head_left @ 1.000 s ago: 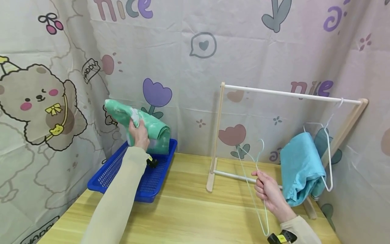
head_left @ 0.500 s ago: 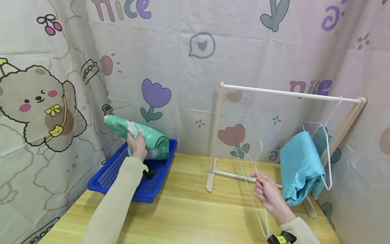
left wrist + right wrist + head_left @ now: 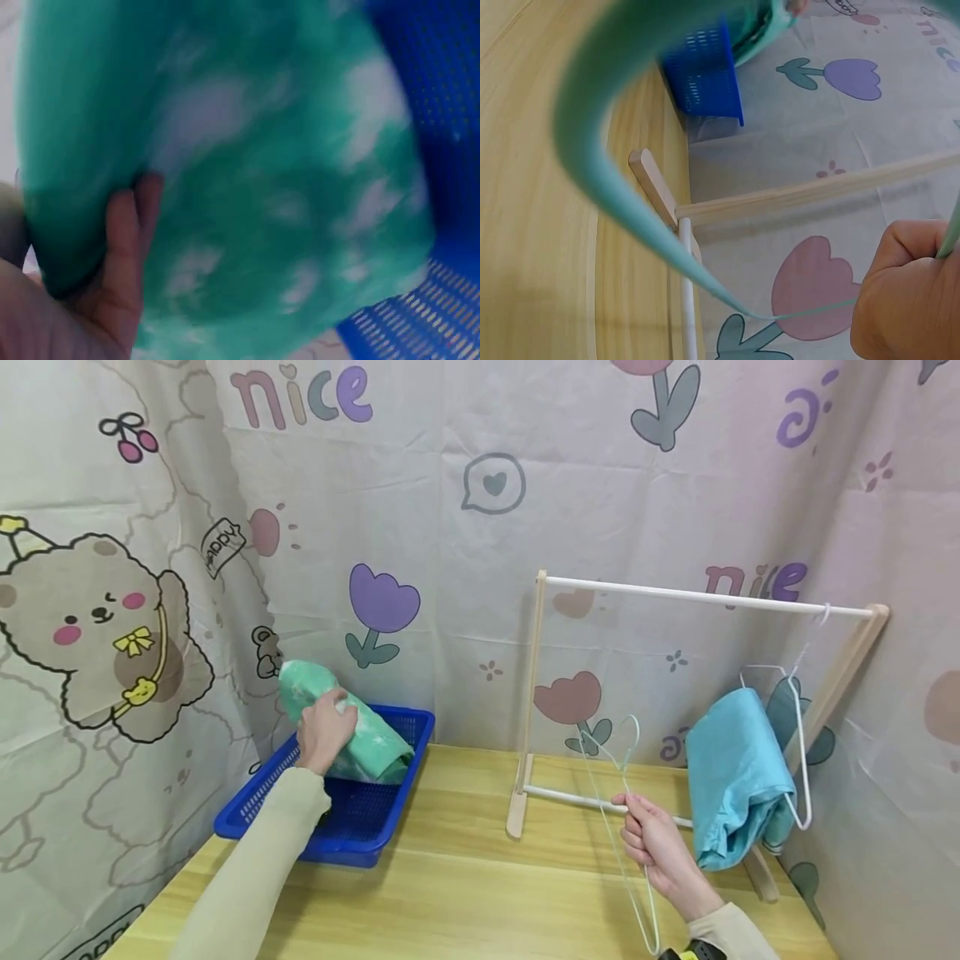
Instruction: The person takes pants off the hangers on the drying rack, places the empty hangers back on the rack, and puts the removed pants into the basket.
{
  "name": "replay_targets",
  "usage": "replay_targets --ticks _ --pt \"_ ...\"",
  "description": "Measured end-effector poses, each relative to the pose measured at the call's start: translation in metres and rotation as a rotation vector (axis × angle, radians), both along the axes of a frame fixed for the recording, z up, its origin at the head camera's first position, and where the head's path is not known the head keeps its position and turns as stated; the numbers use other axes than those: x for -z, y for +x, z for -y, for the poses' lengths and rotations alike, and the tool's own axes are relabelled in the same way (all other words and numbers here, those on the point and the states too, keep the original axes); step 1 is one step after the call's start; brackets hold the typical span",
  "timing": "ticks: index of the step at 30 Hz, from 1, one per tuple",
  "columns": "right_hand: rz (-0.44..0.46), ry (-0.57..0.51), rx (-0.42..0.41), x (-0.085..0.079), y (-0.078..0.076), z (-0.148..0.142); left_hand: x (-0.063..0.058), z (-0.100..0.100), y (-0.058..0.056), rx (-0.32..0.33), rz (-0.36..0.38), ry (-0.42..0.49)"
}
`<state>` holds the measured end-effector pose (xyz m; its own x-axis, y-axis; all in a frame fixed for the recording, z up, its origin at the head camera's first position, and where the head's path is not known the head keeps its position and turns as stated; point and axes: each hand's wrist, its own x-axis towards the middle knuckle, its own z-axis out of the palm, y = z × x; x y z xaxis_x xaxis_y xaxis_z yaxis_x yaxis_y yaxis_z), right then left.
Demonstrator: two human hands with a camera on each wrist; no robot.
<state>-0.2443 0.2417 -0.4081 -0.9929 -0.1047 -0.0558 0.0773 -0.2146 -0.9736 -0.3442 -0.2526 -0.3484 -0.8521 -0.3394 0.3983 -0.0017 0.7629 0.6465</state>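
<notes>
In the head view my left hand (image 3: 324, 732) grips a folded green-and-white tie-dye garment (image 3: 378, 743), tilted over the blue basket (image 3: 345, 853). The left wrist view, blurred, has the thumb and fingers around a fold of this green cloth (image 3: 247, 202), with the basket's slotted wall (image 3: 420, 315) close beside it. My right hand (image 3: 660, 847) holds a thin mint-green clothes hanger (image 3: 637, 733) just below its hook, in front of the rack. Up close in the right wrist view, the hanger's bent corner (image 3: 577, 142) crosses the picture; no garment is on it.
A wooden clothes rack (image 3: 534, 693) with a white top bar (image 3: 675, 593) stands at the right. From its right end hangs a white hanger (image 3: 801, 735) with a folded light-blue garment (image 3: 738, 777). The wooden table (image 3: 450, 877) meets a printed curtain (image 3: 480, 552) behind.
My left hand has lowered the green garment toward the basket and turned over it, knuckles now upward. The right hand and its hanger stay nearly still; the head view has tilted slightly up.
</notes>
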Motion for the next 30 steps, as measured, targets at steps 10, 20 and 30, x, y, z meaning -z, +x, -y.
replay_targets --ticks 10,20,30 --pt "0.027 -0.012 0.003 -0.001 0.002 -0.001 -0.008 0.02 0.025 0.218 0.496 -0.182" --pt "0.018 -0.028 -0.007 0.001 0.001 -0.001 0.02 0.025 0.038 0.199 0.855 -0.378" --pt "0.015 -0.027 -0.007 0.003 0.001 -0.003 0.007 0.016 0.036 0.231 0.86 -0.59"
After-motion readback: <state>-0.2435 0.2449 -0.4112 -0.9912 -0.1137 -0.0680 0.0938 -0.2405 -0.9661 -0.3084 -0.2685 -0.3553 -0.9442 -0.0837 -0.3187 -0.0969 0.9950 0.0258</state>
